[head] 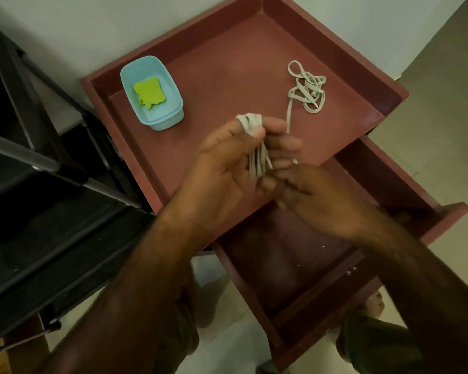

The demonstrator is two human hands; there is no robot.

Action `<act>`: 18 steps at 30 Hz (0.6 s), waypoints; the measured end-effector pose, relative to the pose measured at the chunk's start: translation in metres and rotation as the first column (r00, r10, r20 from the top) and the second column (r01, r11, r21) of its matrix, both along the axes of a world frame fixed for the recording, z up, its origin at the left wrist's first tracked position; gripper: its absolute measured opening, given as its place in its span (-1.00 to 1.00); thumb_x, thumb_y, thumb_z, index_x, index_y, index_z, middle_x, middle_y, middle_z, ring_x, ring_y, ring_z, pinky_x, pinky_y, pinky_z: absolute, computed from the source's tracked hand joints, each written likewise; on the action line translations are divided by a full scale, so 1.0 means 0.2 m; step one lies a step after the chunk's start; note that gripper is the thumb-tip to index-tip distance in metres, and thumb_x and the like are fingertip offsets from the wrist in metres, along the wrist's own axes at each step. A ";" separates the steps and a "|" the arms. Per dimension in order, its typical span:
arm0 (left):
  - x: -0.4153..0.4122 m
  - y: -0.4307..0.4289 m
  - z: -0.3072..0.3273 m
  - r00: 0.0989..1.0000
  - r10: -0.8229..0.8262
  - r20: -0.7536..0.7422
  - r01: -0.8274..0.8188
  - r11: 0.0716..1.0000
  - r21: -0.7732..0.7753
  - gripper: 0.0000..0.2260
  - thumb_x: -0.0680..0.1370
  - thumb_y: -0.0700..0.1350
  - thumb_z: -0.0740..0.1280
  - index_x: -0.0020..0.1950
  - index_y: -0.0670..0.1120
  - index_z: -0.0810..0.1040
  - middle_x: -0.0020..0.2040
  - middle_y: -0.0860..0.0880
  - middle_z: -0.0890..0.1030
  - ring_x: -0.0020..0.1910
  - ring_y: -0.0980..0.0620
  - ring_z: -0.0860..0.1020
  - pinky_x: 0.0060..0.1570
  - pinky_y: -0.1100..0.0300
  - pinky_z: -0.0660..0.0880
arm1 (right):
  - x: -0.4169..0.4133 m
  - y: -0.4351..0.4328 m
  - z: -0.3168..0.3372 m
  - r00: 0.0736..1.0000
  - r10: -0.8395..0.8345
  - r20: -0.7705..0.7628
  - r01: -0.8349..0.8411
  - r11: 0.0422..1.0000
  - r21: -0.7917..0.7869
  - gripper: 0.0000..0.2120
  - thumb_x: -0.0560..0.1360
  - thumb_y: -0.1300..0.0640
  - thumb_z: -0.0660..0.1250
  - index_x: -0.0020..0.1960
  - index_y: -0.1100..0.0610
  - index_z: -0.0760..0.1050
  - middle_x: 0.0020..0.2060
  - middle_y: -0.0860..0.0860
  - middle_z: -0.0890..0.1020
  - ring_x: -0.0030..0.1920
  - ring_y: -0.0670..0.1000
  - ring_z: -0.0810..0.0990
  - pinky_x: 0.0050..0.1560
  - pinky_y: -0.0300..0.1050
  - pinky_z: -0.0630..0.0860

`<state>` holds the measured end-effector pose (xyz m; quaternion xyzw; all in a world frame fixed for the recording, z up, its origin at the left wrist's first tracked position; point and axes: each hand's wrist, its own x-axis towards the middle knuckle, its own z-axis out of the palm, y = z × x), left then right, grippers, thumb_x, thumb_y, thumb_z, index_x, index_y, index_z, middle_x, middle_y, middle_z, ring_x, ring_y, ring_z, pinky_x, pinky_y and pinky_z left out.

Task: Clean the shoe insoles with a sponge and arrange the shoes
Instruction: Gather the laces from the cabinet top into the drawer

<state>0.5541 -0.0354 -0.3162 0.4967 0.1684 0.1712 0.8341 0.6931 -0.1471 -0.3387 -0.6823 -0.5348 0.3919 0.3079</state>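
Grey flat woven shoelace [256,161] is looped round the fingers of the left hand [224,163], which grasps it above the red wooden tabletop [227,76]. Its loose remainder lies tangled further back, to the right. The right hand [316,201] meets the loops' lower end, too blurred to tell whether it pinches. This looks like tidying, since no shoes or insoles show. Next probably comes stowing the coil in the open red drawer [281,265]. The ragged green sponge [149,94] sits untouched in a pale blue plastic tub [170,114].

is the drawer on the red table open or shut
Open. The drawer is pulled out past the front edge of the red tabletop, and its inside floor and side walls show.
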 end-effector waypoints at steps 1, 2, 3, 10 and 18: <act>0.00 0.01 -0.03 0.990 0.112 -0.087 -0.095 0.979 0.180 -0.79 0.71 -0.21 0.12 0.16 -0.26 0.52 -0.01 -0.20 0.67 0.03 -0.18 0.65 0.01 0.04 0.63 | -0.03 0.00 0.01 0.996 0.079 -0.036 -0.081 0.994 -0.069 -0.75 0.70 0.10 0.23 -0.07 -0.09 0.59 -0.24 -0.23 0.62 -0.20 -0.22 0.58 -0.16 -0.29 0.48; -0.01 0.02 -0.06 0.961 0.205 -0.186 -0.109 0.898 0.425 -0.79 0.73 -0.14 0.15 0.13 -0.22 0.53 -0.01 -0.15 0.67 0.03 -0.13 0.66 0.01 0.05 0.63 | -0.05 0.00 0.02 0.989 0.134 -0.066 -0.142 0.983 -0.120 -0.77 0.70 0.08 0.22 -0.03 -0.06 0.61 -0.19 -0.27 0.64 -0.15 -0.25 0.60 -0.11 -0.34 0.49; -0.02 0.03 -0.09 0.928 0.252 -0.276 -0.017 0.766 0.643 -0.75 0.73 -0.05 0.16 0.06 -0.17 0.54 -0.07 -0.10 0.66 -0.04 -0.08 0.65 -0.04 0.00 0.62 | -0.05 0.00 0.04 0.983 0.158 -0.099 -0.171 0.975 -0.145 -0.79 0.70 0.07 0.23 0.00 -0.03 0.63 -0.14 -0.27 0.66 -0.08 -0.25 0.63 -0.03 -0.34 0.52; -0.10 0.03 -0.01 0.775 -0.372 -0.512 0.501 0.854 0.138 -0.50 0.72 0.07 0.16 -0.20 -0.29 0.57 -0.45 -0.18 0.54 -0.47 -0.14 0.51 -0.23 -0.02 0.51 | 0.13 -0.01 0.04 0.998 -0.069 0.010 0.068 0.993 0.094 -0.88 0.63 0.02 0.35 0.00 -0.02 0.66 -0.16 -0.07 0.69 -0.11 -0.05 0.66 0.01 0.18 0.61; 0.01 0.03 -0.04 0.982 0.184 -0.048 -0.189 0.970 -0.155 -0.70 0.72 -0.09 0.07 -0.04 -0.19 0.51 -0.24 -0.15 0.58 -0.19 -0.13 0.63 -0.07 -0.02 0.59 | -0.03 0.01 -0.04 0.978 -0.044 -0.202 0.021 0.993 -0.114 -0.72 0.70 0.12 0.25 -0.14 -0.08 0.60 -0.29 -0.11 0.61 -0.34 -0.12 0.56 -0.21 -0.14 0.53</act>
